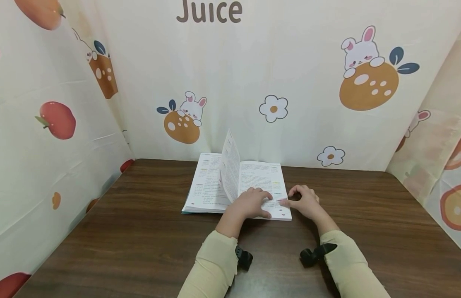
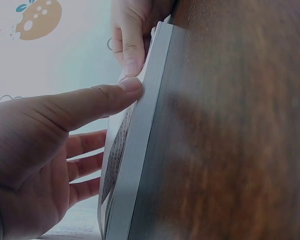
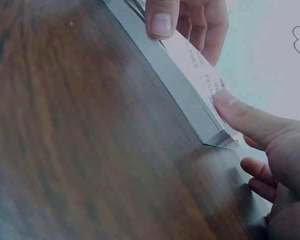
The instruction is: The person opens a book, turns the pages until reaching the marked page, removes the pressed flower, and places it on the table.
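Far left on my remote feed, reading the clock from the book's middle: a red fruit (image 1: 59, 120) printed on the cloth (image 1: 148, 54), between 9 and 10 o'clock. The open book (image 1: 210, 186) lies on the brown table (image 1: 122, 231), at the table's 12 o'clock, near the far edge; one page (image 1: 230, 169) stands up by the spine. Left sleeve (image 1: 212, 267) around 6. I log the left hand (image 1: 249, 203) between 4 and 5, over the right page (image 1: 258, 176): fingers spread, thumb pressed to the paper at the near edge. Right hand (image 1: 305, 203) just past 3: thumb resting on the right page near its corner, index finger arched. I cannot tell from my three views whether it pinches a sheet. Black wrist camera (image 1: 312, 256) near 4. Rabbit-and-orange print (image 1: 368, 85) toward 2.
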`<action>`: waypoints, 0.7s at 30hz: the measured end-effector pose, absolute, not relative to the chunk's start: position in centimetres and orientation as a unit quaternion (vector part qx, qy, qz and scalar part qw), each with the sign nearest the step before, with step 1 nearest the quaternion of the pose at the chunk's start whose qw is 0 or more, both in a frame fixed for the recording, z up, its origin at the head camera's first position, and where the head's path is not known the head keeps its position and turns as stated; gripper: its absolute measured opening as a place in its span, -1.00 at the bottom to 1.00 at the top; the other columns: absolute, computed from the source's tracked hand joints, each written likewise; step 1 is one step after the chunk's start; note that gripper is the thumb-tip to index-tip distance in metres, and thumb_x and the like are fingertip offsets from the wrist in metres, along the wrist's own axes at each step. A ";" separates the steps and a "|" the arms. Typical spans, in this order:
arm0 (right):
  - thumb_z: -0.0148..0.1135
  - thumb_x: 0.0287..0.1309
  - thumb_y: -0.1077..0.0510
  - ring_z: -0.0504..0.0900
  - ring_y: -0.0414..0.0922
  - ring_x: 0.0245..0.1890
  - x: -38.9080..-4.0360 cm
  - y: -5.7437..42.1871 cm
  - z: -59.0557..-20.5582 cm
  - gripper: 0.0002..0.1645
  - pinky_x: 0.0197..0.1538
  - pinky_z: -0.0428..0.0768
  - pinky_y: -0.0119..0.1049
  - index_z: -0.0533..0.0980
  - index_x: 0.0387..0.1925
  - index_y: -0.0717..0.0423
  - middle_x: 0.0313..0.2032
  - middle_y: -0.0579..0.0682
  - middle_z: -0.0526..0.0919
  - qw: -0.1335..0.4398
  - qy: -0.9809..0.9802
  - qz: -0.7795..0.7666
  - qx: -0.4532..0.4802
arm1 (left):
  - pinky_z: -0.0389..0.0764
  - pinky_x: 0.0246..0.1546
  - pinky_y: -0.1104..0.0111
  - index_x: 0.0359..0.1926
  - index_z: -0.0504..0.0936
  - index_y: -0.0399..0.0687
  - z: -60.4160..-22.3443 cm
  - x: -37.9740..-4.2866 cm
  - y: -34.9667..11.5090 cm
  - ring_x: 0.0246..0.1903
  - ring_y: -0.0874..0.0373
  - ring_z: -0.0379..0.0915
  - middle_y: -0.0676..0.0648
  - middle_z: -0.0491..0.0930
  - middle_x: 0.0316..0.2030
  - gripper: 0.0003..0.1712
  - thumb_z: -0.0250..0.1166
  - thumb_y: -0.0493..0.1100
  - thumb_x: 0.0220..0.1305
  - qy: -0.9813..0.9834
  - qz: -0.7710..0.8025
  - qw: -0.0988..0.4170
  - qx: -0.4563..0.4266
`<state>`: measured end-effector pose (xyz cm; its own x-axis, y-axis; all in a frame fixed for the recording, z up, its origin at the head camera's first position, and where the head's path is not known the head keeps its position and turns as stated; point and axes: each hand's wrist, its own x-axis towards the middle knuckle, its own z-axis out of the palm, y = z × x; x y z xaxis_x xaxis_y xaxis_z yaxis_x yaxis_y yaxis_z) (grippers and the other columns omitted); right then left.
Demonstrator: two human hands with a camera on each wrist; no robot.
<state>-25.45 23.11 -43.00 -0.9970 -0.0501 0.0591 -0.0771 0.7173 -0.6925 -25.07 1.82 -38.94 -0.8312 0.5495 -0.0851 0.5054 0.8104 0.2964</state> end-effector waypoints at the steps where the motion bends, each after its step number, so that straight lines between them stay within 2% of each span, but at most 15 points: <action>1: 0.40 -0.15 -0.24 0.11 0.24 0.09 -25.4 23.1 -43.0 -0.45 0.10 -0.13 0.24 0.43 -0.36 0.09 0.01 0.23 0.36 0.018 -0.926 0.375 0.035 | 0.32 0.06 0.28 0.10 0.51 0.18 -38.9 -25.1 1.8 0.03 0.14 0.30 0.05 0.45 0.09 -0.41 0.38 0.14 0.01 0.948 0.133 0.084 0.279; 7: 0.39 -0.13 -0.21 0.10 0.23 0.13 -25.4 23.1 -42.8 -0.53 0.13 -0.15 0.25 0.54 -0.39 0.07 0.04 0.19 0.40 0.024 -0.922 0.384 0.044 | 0.33 0.06 0.30 0.10 0.51 0.18 -38.9 -25.2 1.8 0.02 0.15 0.30 0.06 0.46 0.09 -0.40 0.39 0.14 0.00 0.947 0.134 0.083 0.279; 9: 0.36 -0.09 -0.23 0.11 0.20 0.14 -25.4 23.2 -42.8 -0.53 0.13 -0.10 0.25 0.58 -0.37 0.08 0.00 0.15 0.44 0.023 -0.916 0.399 0.039 | 0.33 0.06 0.30 0.11 0.51 0.17 -39.0 -25.2 1.8 0.03 0.15 0.30 0.05 0.45 0.09 -0.40 0.39 0.15 0.00 0.947 0.137 0.083 0.279; 11: 0.29 -0.01 -0.25 0.16 0.15 0.12 -25.5 23.3 -42.7 -0.49 0.13 0.01 0.20 0.61 -0.32 0.12 -0.04 0.13 0.48 0.026 -0.906 0.422 0.031 | 0.32 0.06 0.30 0.12 0.50 0.17 -39.1 -25.3 1.8 0.04 0.15 0.30 0.05 0.45 0.10 -0.38 0.38 0.15 0.01 0.947 0.140 0.083 0.278; 15: 0.00 0.21 -0.30 0.28 0.07 0.08 -25.2 23.3 -42.5 -0.33 0.10 0.18 0.11 0.62 -0.26 0.24 -0.05 0.15 0.52 0.031 -0.879 0.476 0.012 | 0.32 0.07 0.30 0.15 0.47 0.17 -39.2 -25.3 1.7 0.06 0.15 0.29 0.05 0.43 0.12 -0.35 0.38 0.16 0.00 0.945 0.152 0.086 0.275; 18: -0.12 0.27 -0.30 0.33 0.06 0.06 -25.0 23.3 -42.4 -0.26 0.15 0.14 0.08 0.60 -0.29 0.31 -0.09 0.19 0.54 0.038 -0.856 0.516 0.006 | 0.32 0.06 0.30 0.15 0.46 0.16 -39.2 -25.4 1.7 0.05 0.16 0.30 0.06 0.44 0.10 -0.36 0.37 0.15 0.02 0.944 0.161 0.088 0.275; 21: -0.15 0.30 -0.27 0.39 0.07 0.01 -24.8 23.2 -42.4 -0.25 0.15 0.13 0.05 0.59 -0.30 0.35 -0.17 0.20 0.60 0.045 -0.836 0.546 0.014 | 0.38 0.00 0.32 0.09 0.52 0.13 -38.9 -25.3 1.6 -0.02 0.20 0.37 0.08 0.51 0.03 -0.50 0.31 0.09 0.11 0.943 0.179 0.078 0.269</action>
